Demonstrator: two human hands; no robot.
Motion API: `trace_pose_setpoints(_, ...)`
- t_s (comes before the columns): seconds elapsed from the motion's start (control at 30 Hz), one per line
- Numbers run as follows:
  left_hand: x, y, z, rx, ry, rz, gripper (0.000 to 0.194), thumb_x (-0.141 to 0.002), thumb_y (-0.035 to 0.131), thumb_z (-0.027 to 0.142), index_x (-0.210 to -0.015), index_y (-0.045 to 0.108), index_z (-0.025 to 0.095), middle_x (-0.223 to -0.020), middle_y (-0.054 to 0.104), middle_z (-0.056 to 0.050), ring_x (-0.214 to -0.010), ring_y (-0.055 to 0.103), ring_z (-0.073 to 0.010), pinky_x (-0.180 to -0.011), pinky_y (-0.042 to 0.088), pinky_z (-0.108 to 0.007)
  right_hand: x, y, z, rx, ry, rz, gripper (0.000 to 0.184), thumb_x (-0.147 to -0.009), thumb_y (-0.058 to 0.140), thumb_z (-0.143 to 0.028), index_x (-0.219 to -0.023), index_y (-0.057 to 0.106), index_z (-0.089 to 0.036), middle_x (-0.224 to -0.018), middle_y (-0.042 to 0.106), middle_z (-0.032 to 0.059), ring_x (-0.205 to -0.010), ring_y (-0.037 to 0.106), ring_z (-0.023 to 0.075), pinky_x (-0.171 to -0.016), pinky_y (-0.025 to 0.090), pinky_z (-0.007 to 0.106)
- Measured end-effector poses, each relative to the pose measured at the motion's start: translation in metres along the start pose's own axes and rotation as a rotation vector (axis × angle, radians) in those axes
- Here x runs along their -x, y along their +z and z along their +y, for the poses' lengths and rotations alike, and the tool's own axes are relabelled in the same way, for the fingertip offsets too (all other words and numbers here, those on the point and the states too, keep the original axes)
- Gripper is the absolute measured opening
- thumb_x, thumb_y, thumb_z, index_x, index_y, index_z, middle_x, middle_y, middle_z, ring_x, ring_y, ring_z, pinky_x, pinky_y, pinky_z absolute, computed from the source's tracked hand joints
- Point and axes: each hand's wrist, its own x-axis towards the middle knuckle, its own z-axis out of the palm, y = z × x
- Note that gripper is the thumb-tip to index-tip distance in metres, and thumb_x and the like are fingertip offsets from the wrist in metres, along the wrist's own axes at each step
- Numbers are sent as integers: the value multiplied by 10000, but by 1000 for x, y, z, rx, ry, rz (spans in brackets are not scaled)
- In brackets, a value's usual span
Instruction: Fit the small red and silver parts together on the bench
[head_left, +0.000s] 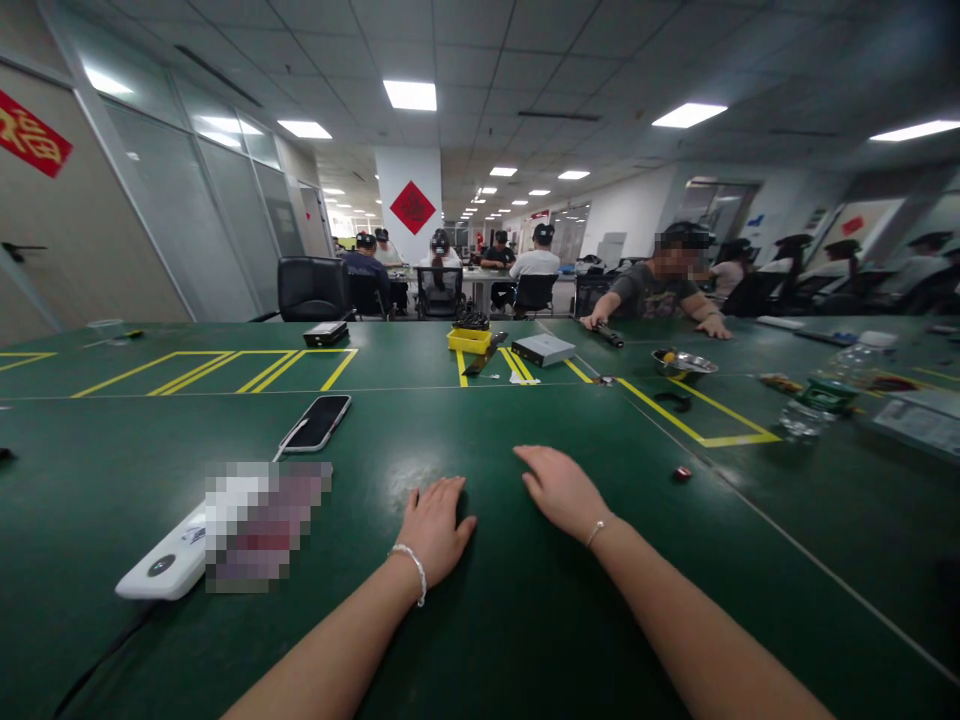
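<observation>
My left hand [433,532] rests palm down on the green tabletop [491,640], its fingers stretched out and thumb apart. It holds nothing. Beside it on the right, my right hand [561,492] is turned inward with fingers extended and thumb apart; nothing is in it. I cannot tell whether that hand touches the table. Left of my hands lies a smartphone [320,423] with a white cable on it. Nearer to me is a white power strip [169,562], partly hidden by a blurred patch. A small red item [681,474] lies right of my right hand.
Across the table are a black box [325,334], a yellow tray [469,342], a grey box [544,349] and a metal bowl [694,366]. A plastic bottle [814,405] lies at the right. Opposite, a person [645,298] holds a dark tool [607,335]. Yellow tape marks the table.
</observation>
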Motion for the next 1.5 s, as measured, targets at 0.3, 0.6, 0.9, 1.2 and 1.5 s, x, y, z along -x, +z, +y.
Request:
trace_pose_setpoints(0.3,0,-2,2,9,-7,-28,449,-752,391,343,-1183,340,228,-1250,391,-48,-1176,279,-223,-969,127,-474,74,-39,164,357,1015,126,480,-708,361,-151,-1173,423,-248,-1288,278,119,-1150,262,341,-835,312,495)
trace_pose_setpoints(0.6,1,-4,1,36,12,-28,441,-745,397,338,-1173,352,239,-1227,422,-25,-1175,277,-223,-969,132,-479,83,-35,185,324,1036,-11,373,-673,363,-123,-962,591,-184,-986,558,118,-890,522,240,-732,413,339)
trace_pose_setpoints(0.9,-1,-10,5,59,-20,-76,398,-751,394,316,-1141,400,234,-1186,460,-38,-1168,287,-222,-972,134,-450,81,-40,172,282,1048,67,343,-755,314,-252,-1018,534,-244,-939,570,100,-852,521,238,-675,405,344)
trace_pose_setpoints(1.2,1,-10,6,87,60,10,313,-763,405,338,-1047,466,221,-1083,513,-45,-1068,397,-210,-936,218,-390,23,-33,79,137,546,139,270,-776,343,-256,-945,540,-183,-919,558,63,-849,498,160,-727,376,270)
trace_pose_setpoints(1.5,-1,-13,11,279,111,-78,217,-801,348,319,-879,511,199,-759,585,-12,-725,530,-149,-651,372,-241,2,5,-49,0,-72,-58,165,-761,404,-220,-854,534,-180,-806,557,35,-789,484,146,-716,361,254)
